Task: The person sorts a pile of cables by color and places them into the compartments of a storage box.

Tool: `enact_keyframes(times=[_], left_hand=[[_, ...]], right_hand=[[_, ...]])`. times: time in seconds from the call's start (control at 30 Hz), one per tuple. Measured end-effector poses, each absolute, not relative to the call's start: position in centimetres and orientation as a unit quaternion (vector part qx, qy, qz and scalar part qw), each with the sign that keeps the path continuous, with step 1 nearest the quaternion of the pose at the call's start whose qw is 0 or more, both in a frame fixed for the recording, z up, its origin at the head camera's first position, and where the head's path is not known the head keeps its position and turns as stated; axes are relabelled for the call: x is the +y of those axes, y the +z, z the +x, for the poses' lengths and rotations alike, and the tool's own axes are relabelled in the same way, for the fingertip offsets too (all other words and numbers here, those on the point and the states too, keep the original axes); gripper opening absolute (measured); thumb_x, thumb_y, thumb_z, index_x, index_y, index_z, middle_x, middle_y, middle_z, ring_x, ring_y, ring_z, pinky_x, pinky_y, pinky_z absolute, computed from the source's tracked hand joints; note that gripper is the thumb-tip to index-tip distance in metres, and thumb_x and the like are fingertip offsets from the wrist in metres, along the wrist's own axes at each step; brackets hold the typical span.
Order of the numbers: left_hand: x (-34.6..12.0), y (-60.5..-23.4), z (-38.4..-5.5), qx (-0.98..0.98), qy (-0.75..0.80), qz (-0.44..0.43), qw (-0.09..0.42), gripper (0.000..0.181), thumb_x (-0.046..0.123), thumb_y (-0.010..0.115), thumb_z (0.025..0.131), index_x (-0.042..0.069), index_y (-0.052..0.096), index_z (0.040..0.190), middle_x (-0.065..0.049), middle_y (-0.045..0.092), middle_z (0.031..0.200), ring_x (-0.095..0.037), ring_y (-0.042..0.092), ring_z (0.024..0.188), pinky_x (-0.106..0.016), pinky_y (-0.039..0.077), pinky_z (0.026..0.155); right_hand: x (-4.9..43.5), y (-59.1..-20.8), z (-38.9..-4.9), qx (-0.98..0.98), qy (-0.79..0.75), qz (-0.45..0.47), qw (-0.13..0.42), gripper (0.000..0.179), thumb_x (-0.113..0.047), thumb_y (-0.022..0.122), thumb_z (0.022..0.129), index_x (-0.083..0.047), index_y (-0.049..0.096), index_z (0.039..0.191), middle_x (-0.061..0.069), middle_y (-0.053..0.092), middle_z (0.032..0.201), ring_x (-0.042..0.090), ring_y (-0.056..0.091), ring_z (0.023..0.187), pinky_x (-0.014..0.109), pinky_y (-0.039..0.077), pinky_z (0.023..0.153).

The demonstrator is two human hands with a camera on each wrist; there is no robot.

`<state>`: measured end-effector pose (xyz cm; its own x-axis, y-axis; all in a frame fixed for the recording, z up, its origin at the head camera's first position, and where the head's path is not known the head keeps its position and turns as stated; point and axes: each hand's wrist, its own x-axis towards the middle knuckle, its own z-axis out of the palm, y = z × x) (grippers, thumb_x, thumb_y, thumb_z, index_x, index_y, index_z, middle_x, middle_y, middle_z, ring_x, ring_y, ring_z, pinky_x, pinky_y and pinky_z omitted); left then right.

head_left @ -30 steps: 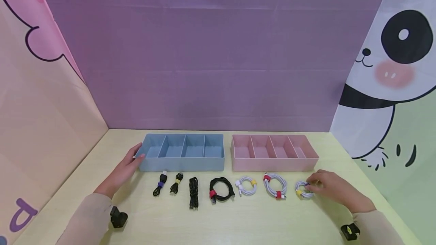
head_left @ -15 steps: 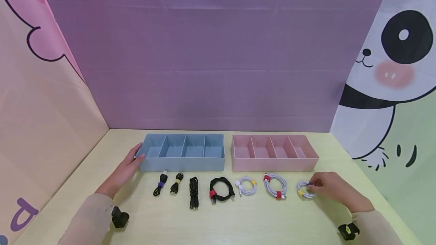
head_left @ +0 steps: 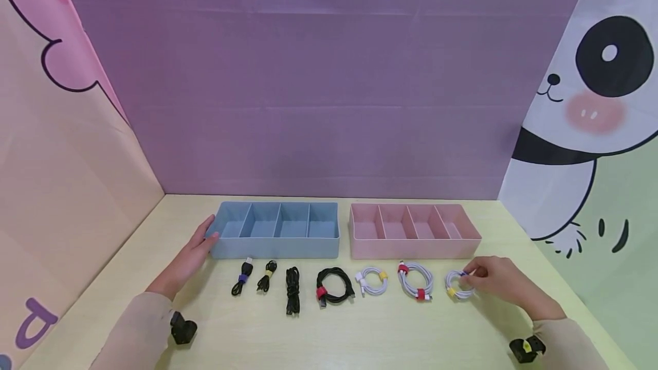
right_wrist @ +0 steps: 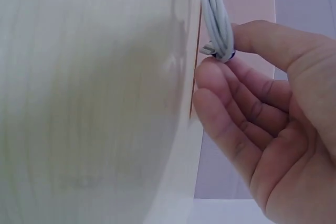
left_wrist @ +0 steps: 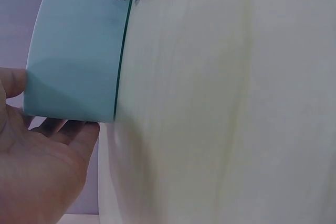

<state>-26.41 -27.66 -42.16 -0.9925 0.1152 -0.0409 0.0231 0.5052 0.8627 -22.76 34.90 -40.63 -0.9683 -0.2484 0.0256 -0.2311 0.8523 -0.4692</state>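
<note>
In the head view my right hand [head_left: 496, 278] pinches a coiled white cable [head_left: 454, 293] between thumb and fingertips. That coil has a yellow tie and a blue-purple tie. In the right wrist view the coiled cable [right_wrist: 216, 19] stands tilted at the fingertips; whether its far side touches the table is unclear. My left hand [head_left: 187, 256] rests against the left end of a blue box [head_left: 275, 248] with four-part... several compartments, all bare inside. The left wrist view shows the thumb by the blue box's [left_wrist: 79, 61] rim and fingers along its end.
A pink compartment box [head_left: 416, 248] stands right of the blue one. Before the boxes lie black cables, among them a coil with a red tie [head_left: 335, 286], and white coils [head_left: 415, 281] [head_left: 372, 281]. A purple backdrop [head_left: 329, 101] rises behind the table.
My right hand has taken a pinch on the rightmost white cable coil and shifted it slightly. The left hand stays at the blue box's end.
</note>
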Motion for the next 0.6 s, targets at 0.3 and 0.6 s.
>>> enact_keyframes(times=[0.3, 0.6], left_hand=[[-27.6, -42.17, -26.26, 0.868, 0.492, 0.03, 0.055, 0.072, 0.044, 0.028, 0.11, 0.014, -0.014, 0.16, -0.022, -0.016, 0.164, -0.05, -0.013, 0.146, -0.075, -0.001, 0.109], [-27.64, -42.18, -26.21, 0.863, 0.5, 0.032, 0.06, 0.071, 0.042, 0.029, 0.11, 0.015, -0.014, 0.16, -0.021, -0.018, 0.164, -0.049, -0.016, 0.146, -0.076, -0.004, 0.108]], right_hand=[[35.12, -40.67, -22.77, 0.957, -0.269, -0.112, 0.019, 0.019, -0.026, 0.075, 0.091, -0.009, 0.072, 0.098, -0.004, 0.061, 0.075, 0.014, 0.053, 0.067, 0.026, 0.044, 0.055], [35.2, -40.56, -22.65, 0.953, -0.275, -0.127, -0.023, 0.015, -0.024, 0.073, 0.092, -0.01, 0.071, 0.097, -0.006, 0.061, 0.072, 0.007, 0.051, 0.062, 0.025, 0.043, 0.055]])
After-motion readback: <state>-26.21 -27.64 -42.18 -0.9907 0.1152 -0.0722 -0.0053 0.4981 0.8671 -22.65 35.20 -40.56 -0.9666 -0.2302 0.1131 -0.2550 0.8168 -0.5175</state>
